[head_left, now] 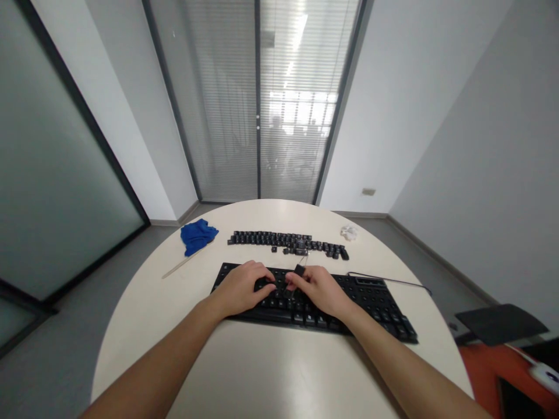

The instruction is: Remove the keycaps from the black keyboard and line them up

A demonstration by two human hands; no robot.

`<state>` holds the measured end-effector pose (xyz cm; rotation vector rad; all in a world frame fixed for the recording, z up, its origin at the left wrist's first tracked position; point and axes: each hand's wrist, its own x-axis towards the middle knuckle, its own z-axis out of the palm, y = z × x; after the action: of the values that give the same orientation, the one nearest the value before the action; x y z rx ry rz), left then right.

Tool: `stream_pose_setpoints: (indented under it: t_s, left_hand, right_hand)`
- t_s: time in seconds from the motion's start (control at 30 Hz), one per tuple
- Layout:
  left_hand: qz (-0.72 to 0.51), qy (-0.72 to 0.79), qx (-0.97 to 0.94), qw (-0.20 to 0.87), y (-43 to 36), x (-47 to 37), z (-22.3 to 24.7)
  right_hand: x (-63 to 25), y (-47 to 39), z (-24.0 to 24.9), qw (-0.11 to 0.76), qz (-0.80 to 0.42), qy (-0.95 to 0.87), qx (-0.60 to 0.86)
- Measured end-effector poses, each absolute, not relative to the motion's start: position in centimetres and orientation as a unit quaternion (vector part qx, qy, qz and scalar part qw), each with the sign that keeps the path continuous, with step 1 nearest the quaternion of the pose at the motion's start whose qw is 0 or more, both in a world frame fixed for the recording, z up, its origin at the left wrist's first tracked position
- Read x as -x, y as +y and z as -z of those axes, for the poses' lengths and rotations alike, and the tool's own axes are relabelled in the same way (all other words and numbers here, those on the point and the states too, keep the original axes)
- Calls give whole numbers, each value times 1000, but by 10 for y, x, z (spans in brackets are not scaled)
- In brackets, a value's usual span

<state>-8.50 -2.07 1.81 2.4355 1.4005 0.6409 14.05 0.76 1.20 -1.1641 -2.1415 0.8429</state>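
A black keyboard [279,314] lies across the table in front of me, with many of its keycaps off and some left along the lower rows. My left hand [247,285] rests on its left part, thumb and forefinger apart with nothing seen between them. Over the middle of the keyboard, my right hand [317,285] pinches a small black-handled tool with thin wires, which looks like a keycap puller [299,270]. Its wires point up and away from me. Beyond the keyboard, loose black keycaps [262,238] stand in slightly curved rows.
On the table [244,372], a blue cloth [197,235] lies at the far left beside a thin wooden stick [187,261]. Crumpled white tissue [349,233] sits at the far right. The keyboard's cable [393,280] runs off rightward. An orange chair [493,372] stands at lower right.
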Motion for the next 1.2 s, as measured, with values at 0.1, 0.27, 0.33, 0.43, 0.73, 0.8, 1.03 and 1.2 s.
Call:
stream_pose_setpoints:
  t_s: [0.1,0.27,0.33,0.43,0.73,0.8,1.03,1.2]
  left_hand:
    - [-232,489,-832,126,-22,83,-16]
    - [-280,500,-808,134,-24,73,-11]
    - [-303,507,-791,158,-26,67,-10]
    - [-323,519,-762,214,-30,57,-9]
    - [-367,516,-710,309,-28,51,-8]
    - [-374,513,-707,312,-28,51,-9]
    - [-392,510,-709,289,-30,49,-9]
    - [-397,511,-717,258,-32,48,-7]
  right_hand:
    - [-143,14,-6,311,-371,-760,432]
    - [-143,14,-7,338,-425,-724,426]
    - [-143,12,-9,348,-436,-716,419]
    - [-143,11,-11,359,-440,-712,413]
    - [-152,9,-18,325,-481,-718,384]
    - [-153,9,-19,323,-509,-705,374]
    - [-152,12,-12,329,-568,-656,371]
    - [-152,12,-12,345,-536,-677,368]
